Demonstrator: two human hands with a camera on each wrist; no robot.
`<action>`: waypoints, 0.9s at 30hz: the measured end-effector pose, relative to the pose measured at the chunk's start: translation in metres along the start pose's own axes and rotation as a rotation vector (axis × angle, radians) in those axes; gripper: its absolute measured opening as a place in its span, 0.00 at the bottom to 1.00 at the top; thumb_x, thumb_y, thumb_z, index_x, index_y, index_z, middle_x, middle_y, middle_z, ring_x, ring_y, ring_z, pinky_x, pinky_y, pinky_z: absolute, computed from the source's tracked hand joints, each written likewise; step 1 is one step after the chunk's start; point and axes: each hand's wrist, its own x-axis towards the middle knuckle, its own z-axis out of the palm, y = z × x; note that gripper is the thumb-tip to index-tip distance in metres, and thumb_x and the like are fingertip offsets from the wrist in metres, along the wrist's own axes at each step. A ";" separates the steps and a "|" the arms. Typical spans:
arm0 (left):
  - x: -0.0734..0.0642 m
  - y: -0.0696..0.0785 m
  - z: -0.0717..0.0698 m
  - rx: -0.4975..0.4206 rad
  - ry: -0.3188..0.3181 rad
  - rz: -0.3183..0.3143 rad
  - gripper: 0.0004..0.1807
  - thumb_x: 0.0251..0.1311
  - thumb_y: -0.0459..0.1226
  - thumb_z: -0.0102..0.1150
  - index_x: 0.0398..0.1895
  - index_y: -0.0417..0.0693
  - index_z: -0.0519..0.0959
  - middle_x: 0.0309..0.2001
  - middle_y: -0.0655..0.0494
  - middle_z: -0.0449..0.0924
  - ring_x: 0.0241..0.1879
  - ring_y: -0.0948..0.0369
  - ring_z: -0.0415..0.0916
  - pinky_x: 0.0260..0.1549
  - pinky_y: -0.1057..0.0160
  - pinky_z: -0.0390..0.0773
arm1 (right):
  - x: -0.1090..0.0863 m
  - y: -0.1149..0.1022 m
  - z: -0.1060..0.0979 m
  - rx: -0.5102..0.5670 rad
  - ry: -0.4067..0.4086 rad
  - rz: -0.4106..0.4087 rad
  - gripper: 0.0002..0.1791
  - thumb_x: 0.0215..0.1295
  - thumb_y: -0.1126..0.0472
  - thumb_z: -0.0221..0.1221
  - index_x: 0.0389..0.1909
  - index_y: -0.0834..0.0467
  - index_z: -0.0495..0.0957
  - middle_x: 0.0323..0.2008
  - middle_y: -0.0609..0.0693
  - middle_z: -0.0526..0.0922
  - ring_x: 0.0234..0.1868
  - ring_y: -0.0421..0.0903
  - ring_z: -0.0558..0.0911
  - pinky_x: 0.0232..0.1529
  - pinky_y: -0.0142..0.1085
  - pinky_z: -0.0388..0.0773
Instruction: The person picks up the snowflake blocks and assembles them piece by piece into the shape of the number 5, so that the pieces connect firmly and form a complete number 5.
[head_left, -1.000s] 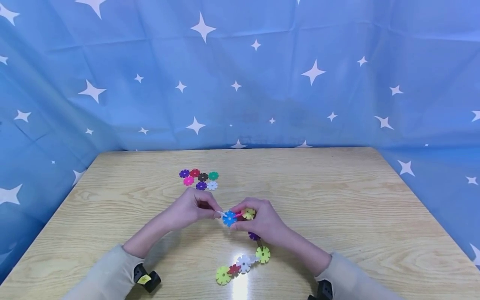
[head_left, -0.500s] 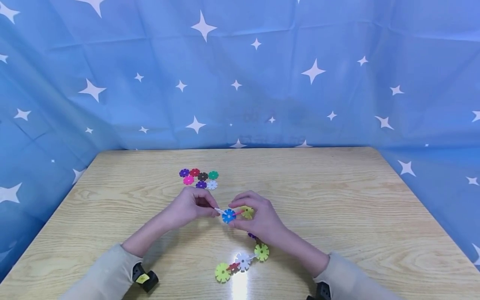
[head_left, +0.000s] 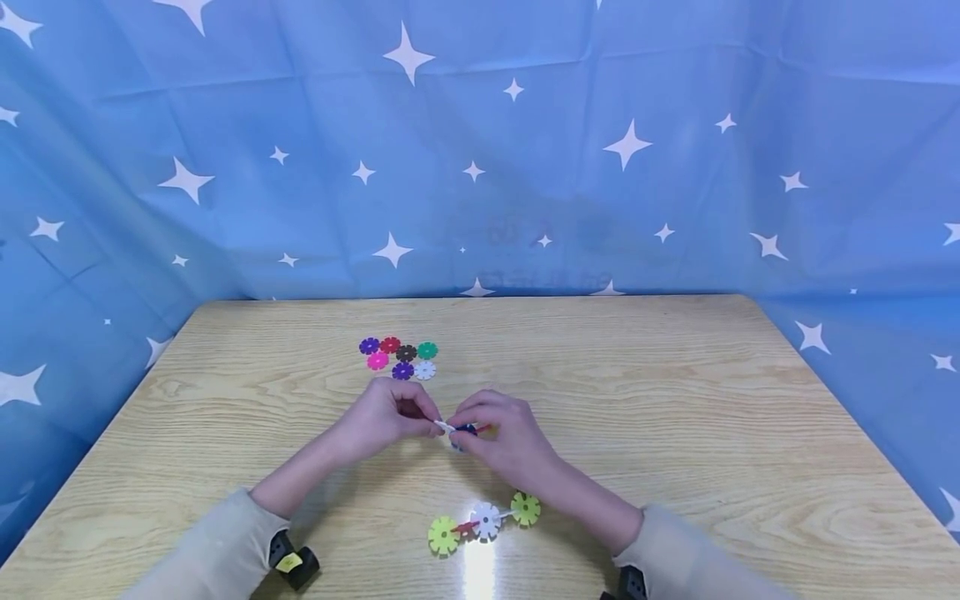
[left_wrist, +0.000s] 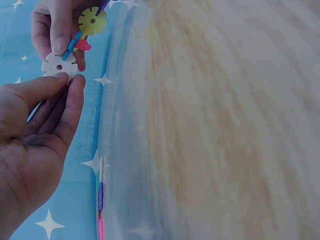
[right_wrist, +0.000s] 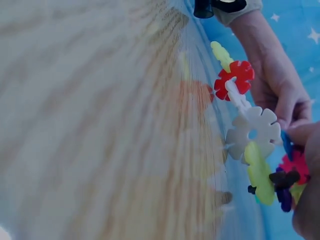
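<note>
The left hand [head_left: 384, 417] pinches one end white disc [left_wrist: 51, 66]; the right hand's [head_left: 510, 437] grip is closed on one blue disc [left_wrist: 75, 43] slotted into it. Both discs end one bent chain [head_left: 486, 519] of notched discs, around the middle of the desk [head_left: 675, 400]. In the head view the end white disc appears nearly edge-on, sloping down rightward. Part of the chain is hidden behind the right hand; its near run points from far right to near left, showing five discs: two lime, two white, one red. Beyond the left hand lie seven loose discs [head_left: 406, 356]: two purple, one each red, pink, brown, green and white.
</note>
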 end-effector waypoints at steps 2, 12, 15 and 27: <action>-0.001 0.000 0.000 -0.002 -0.003 -0.004 0.04 0.58 0.23 0.69 0.33 0.38 0.85 0.32 0.54 0.86 0.33 0.58 0.85 0.34 0.65 0.85 | 0.001 0.001 0.001 -0.010 -0.007 -0.018 0.08 0.58 0.69 0.72 0.39 0.60 0.90 0.41 0.48 0.87 0.43 0.44 0.85 0.41 0.33 0.84; 0.002 -0.012 -0.032 0.125 -0.003 -0.101 0.09 0.57 0.25 0.71 0.41 0.35 0.85 0.37 0.50 0.86 0.37 0.57 0.83 0.36 0.65 0.83 | 0.000 0.007 -0.005 -0.023 -0.027 0.015 0.08 0.61 0.69 0.71 0.41 0.60 0.90 0.41 0.48 0.89 0.41 0.42 0.87 0.43 0.32 0.84; 0.005 -0.022 -0.051 0.164 0.067 -0.125 0.10 0.57 0.23 0.70 0.43 0.33 0.85 0.39 0.45 0.86 0.38 0.55 0.82 0.36 0.66 0.83 | -0.001 0.007 -0.008 0.000 -0.031 0.049 0.08 0.61 0.68 0.71 0.42 0.59 0.90 0.42 0.48 0.89 0.40 0.41 0.86 0.41 0.32 0.84; 0.015 -0.048 -0.091 0.316 0.261 -0.248 0.14 0.58 0.24 0.68 0.48 0.33 0.85 0.44 0.41 0.86 0.42 0.50 0.83 0.36 0.64 0.83 | 0.000 0.009 -0.009 0.036 -0.065 0.084 0.08 0.62 0.68 0.70 0.42 0.58 0.89 0.41 0.47 0.89 0.38 0.40 0.86 0.40 0.34 0.85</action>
